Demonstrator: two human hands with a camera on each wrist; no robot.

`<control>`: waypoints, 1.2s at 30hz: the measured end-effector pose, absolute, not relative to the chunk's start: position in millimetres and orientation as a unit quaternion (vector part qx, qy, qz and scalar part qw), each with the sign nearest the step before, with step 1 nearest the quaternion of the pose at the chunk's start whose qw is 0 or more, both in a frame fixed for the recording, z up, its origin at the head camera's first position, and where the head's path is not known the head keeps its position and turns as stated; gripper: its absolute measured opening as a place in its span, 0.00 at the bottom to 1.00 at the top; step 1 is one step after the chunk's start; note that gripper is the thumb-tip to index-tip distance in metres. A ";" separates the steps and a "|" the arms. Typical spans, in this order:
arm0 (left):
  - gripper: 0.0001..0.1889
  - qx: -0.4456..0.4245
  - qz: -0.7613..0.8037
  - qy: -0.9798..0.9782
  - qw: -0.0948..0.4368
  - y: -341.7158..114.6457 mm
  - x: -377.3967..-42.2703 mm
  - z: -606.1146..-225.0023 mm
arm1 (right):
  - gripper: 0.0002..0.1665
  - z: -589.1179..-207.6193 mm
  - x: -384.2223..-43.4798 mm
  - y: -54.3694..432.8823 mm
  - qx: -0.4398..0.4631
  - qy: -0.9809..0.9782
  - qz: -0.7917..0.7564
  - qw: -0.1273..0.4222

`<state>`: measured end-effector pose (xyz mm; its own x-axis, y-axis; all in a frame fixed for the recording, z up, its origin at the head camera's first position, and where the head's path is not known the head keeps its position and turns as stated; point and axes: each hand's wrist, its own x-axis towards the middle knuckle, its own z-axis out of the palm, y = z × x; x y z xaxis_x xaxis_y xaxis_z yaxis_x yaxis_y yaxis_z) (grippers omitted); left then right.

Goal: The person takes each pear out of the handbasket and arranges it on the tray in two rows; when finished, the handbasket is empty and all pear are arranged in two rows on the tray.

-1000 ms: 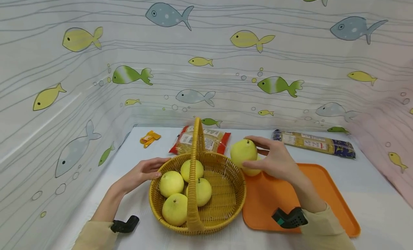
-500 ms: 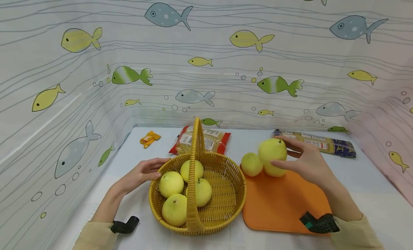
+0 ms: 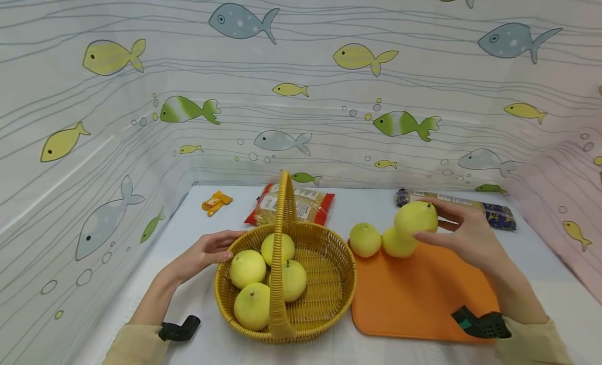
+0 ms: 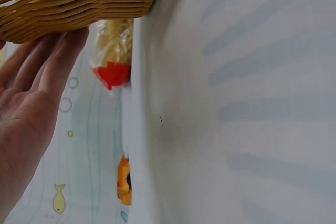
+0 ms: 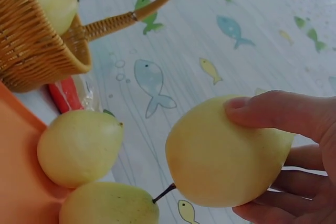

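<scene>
I have the white bench (image 3: pixel 329 349) in sight, an orange tray (image 3: pixel 414 307) on it, and just beside that a wicker basket (image 3: pixel 320 297) holding four pears (image 3: pixel 247 269). My left hand (image 3: pixel 209 251) lies against the basket, fingers extended along its wall. My right hand (image 3: pixel 472 234) has its fingers gripping another pear (image 3: pixel 416 220), near two pears at the tray's far edge. Smallest are orange sweets (image 3: pixel 216 202).

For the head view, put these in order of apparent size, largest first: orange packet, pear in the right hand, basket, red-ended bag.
1. Basket
2. Red-ended bag, partly hidden by the basket
3. Pear in the right hand
4. Orange packet
</scene>
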<state>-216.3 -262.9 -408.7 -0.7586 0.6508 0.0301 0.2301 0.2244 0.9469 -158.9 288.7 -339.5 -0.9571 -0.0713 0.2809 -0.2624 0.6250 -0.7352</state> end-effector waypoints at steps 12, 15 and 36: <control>0.27 0.283 0.549 0.763 0.191 -262.4 -215.9 -409.8 | 0.44 -339.8 -158.3 307.7 0.051 -0.909 0.401 0.105; 0.27 0.282 0.550 0.763 0.190 -262.7 -215.9 -410.2 | 0.43 -340.4 -158.6 313.7 0.044 -0.907 0.407 0.101; 0.27 0.287 0.550 0.761 0.190 -262.8 -216.8 -410.7 | 0.48 -363.2 -174.9 339.6 0.021 -0.912 0.404 0.067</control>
<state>-216.8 -262.8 -410.7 -0.7637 0.6450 0.0264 0.2275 0.2306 0.9461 -174.9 339.6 -363.2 -0.9900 0.0157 0.1403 -0.0934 0.6722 -0.7345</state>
